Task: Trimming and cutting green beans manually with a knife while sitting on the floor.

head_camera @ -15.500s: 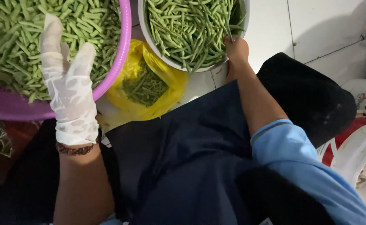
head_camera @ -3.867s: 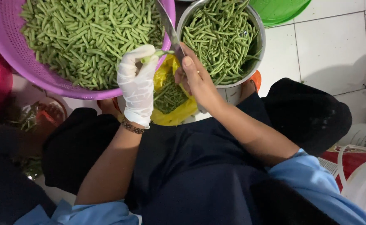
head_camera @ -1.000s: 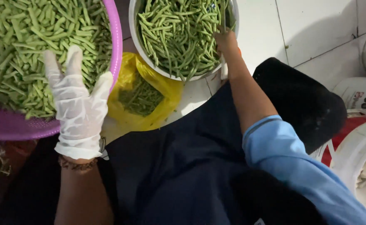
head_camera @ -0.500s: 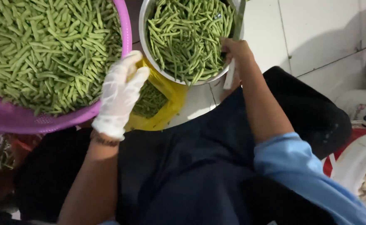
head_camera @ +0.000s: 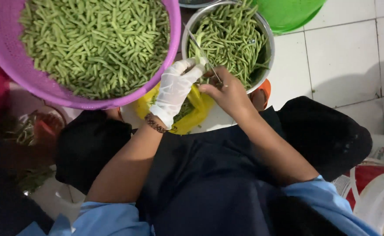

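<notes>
At far left the purple colander (head_camera: pixel 8 65) of cut beans (head_camera: pixel 95 43) fills the upper corner, its rim hanging over my left knee. Just right of that rim my gloved left hand (head_camera: pixel 174 91) pinches a pale green bean (head_camera: pixel 199 48) upright between fingertips, closed on it. Under it the yellow bag (head_camera: pixel 200 107) of trimmings lies in the narrow gap between colander and steel bowl (head_camera: pixel 266 39). My bare right hand (head_camera: pixel 229 94) touches the left, fingers curled around a thin knife (head_camera: pixel 200 50) whose blade slants up over the bowl's near edge. The bowl of whole beans almost touches the colander. A green basin (head_camera: pixel 294 15) sits beyond it. Bare white floor tiles (head_camera: pixel 345 61) lie open to the right.
</notes>
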